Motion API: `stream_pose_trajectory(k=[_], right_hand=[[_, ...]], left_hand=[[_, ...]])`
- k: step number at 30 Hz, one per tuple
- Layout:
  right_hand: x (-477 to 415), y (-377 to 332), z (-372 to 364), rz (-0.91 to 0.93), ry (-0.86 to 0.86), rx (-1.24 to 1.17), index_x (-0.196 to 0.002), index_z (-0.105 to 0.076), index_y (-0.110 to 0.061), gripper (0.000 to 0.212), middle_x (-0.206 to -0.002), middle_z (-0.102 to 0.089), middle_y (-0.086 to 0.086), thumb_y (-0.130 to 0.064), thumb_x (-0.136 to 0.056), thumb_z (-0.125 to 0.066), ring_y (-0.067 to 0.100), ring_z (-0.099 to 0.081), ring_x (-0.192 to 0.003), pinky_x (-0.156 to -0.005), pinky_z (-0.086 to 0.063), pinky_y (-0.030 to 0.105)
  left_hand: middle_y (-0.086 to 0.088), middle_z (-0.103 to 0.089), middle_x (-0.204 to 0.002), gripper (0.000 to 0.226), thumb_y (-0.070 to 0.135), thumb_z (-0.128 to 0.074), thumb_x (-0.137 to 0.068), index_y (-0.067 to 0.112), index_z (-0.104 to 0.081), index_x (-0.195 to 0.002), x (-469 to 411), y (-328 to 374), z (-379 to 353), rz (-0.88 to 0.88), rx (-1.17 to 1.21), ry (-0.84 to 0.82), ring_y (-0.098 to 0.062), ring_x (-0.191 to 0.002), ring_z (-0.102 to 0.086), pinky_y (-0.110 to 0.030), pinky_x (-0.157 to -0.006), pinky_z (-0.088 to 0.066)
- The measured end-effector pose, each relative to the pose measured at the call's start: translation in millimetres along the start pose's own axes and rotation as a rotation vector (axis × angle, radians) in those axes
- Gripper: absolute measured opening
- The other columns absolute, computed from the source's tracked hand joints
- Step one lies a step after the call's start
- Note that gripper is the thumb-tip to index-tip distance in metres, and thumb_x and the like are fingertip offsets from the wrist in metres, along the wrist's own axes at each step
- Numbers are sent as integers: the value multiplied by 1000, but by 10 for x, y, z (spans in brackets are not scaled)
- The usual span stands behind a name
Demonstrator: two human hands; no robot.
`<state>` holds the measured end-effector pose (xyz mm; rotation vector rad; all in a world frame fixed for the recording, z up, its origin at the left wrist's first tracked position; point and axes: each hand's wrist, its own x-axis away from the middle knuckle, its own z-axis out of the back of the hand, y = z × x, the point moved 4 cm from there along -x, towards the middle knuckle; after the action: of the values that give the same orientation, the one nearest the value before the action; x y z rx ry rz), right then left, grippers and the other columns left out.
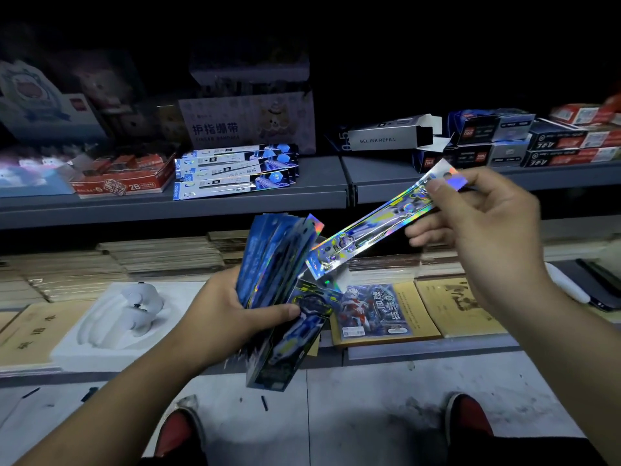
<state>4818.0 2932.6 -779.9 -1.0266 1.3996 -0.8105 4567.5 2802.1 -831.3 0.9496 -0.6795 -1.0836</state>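
Your right hand pinches one holographic pen pack at its top end, with the thumb beside the hang hole and the fingers behind, so this grip is closed on the pack. The pack is in the air, slanted, in front of the grey shelf. Its lower end comes very near to the bundle of packs, but I cannot tell if they touch. Your left hand grasps this bundle around the middle with the thumb across the front, and the packs spread like a fan at the top. I judge that the work is at an early or middle point: one pack is separated, many remain in the bundle, and no pack of this shiny kind lies on the shelf yet. Only some blue pen packs lie there, with a GEL INK REFILL box further along to the right. I cannot count the packs in the bundle, because they are blurred and overlap each other. The space above the shelf is very dark, and the print on the packs is too small to read.
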Motion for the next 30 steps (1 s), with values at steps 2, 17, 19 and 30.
stream_pose_trajectory(k=[2, 17, 19, 30], right_hand=[[-2, 15, -2, 20, -6, 24, -94, -64, 0, 12, -64, -65, 13, -10, -101, -63, 30, -71, -54, -51, -58, 34], [204, -37, -238, 135, -165, 130, -97, -63, -6, 3, -72, -65, 6, -5, -100, -63, 29, -73, -57, -54, -62, 44], [226, -43, -271, 135, -160, 122, -93, -62, -12, 9, -71, -65, 7, -5, -100, -64, 28, -73, -57, -54, -62, 45], [178, -181, -160, 360, -42, 264, -89, -58, -28, 25, -72, -66, 8, -7, -100, -65, 16, -74, -59, -56, -62, 38]], left_hand=[[12, -67, -56, 24, 13, -89, -70, 16, -67, -78, 1, 8, 12, 4, 28, 0, 5, -47, -57, -9, -48, -42], [10, -79, -87, 31, 22, -90, -70, 23, -71, -94, 13, -21, -18, 1, -68, -64, -7, -77, -75, -20, -67, -58], [11, -79, -87, 31, 21, -91, -70, 23, -70, -93, 11, -22, -26, -9, -86, -66, -6, -77, -75, -18, -68, -58], [13, -78, -83, 31, 20, -91, -70, 21, -70, -91, 1, -40, -15, -10, -67, -45, 0, -70, -72, -11, -59, -50]])
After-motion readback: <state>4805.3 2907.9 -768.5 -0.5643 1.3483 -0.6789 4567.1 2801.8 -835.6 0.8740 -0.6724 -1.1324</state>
